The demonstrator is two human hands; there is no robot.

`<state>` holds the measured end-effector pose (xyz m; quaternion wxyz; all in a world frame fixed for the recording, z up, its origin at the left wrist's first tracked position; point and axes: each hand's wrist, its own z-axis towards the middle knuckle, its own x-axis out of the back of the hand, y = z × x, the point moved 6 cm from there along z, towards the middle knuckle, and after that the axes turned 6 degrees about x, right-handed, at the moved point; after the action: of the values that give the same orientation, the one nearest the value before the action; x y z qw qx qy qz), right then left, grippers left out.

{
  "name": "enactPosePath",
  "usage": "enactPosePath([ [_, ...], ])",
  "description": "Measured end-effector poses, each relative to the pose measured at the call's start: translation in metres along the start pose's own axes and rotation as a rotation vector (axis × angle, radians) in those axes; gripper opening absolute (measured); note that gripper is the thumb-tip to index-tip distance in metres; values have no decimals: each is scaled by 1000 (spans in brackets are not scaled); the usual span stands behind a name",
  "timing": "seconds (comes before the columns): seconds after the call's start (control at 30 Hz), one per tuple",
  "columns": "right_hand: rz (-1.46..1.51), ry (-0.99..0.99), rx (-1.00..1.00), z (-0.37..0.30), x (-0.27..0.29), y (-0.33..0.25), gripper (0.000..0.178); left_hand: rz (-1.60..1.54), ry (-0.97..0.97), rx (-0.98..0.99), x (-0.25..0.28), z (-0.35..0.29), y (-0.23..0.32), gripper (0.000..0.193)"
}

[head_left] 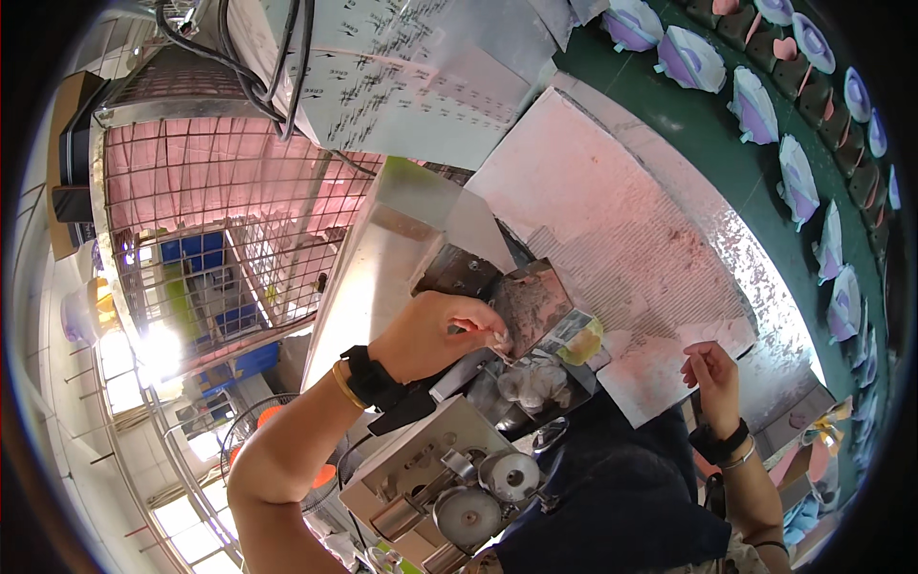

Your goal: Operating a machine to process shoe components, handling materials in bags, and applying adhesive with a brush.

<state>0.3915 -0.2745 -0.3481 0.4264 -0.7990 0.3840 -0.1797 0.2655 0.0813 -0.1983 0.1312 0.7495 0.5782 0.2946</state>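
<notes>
My left hand (pixel 442 330) reaches over a dusty dark metal plate (pixel 535 304) with thumb and fingertips pinched together. A tiny pale bit shows at those fingertips, too small to name. Just below the hand, a dark open tray (pixel 491 402) holds a crumpled whitish bundle (pixel 535 383). Beside the plate lies a small clear piece with yellowish material (pixel 580 337). My right hand (pixel 715 378) hovers at the near right edge of a large board (pixel 612 220) covered in pink dust. Its fingers are curled in, and nothing shows between them.
A machine with round metal rollers (pixel 469 517) stands close to my left forearm. Along the right runs a green conveyor (pixel 660 105) carrying several white-and-purple shoe-shaped pieces (pixel 755 105). At the left are a wire-mesh cage (pixel 220 182) and a fan (pixel 268 421). Black cables (pixel 258 91) hang at upper left.
</notes>
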Motion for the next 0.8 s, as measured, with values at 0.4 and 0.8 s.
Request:
enactPosePath([
  [0.4, 13, -24, 22, 8, -7, -9, 12, -373, 212, -85, 50, -19, 20, 15],
  [0.8, -5, -36, -7, 14, -4, -2, 13, -445, 688, -296, 123, -42, 69, 8],
])
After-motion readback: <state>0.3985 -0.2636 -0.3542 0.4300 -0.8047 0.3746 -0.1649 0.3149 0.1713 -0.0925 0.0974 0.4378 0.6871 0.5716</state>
